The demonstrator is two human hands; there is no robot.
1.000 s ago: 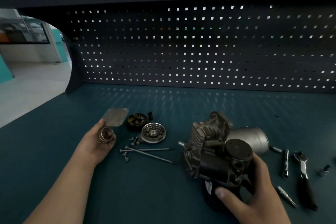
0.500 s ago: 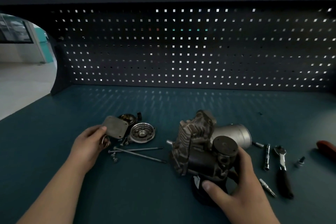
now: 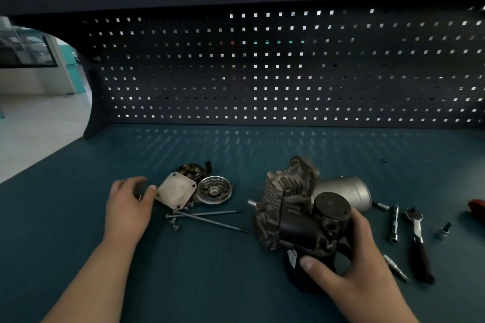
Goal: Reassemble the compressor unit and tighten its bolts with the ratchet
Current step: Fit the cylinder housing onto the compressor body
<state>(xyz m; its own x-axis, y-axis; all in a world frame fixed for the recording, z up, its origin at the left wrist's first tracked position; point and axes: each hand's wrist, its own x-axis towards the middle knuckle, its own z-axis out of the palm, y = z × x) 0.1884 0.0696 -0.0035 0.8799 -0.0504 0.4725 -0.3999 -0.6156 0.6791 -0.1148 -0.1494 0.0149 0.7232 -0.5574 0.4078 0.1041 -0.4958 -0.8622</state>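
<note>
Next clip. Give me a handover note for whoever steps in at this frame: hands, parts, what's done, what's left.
Left hand: curled over a metal ring, thumb at the corner of the square plate.
Right hand: grips the compressor body on the bench.
Loose beside it: round cover, two long bolts, small screws.
Ratchet lies untouched at right.
Done: none of these fitted.
Left: mount plate and cover, insert bolts, tighten.

Left hand [image 3: 128,207] palm down, fingers pinching the cover plate [image 3: 176,189], right hand [image 3: 359,278] curled round the compressor unit [image 3: 288,204]
</note>
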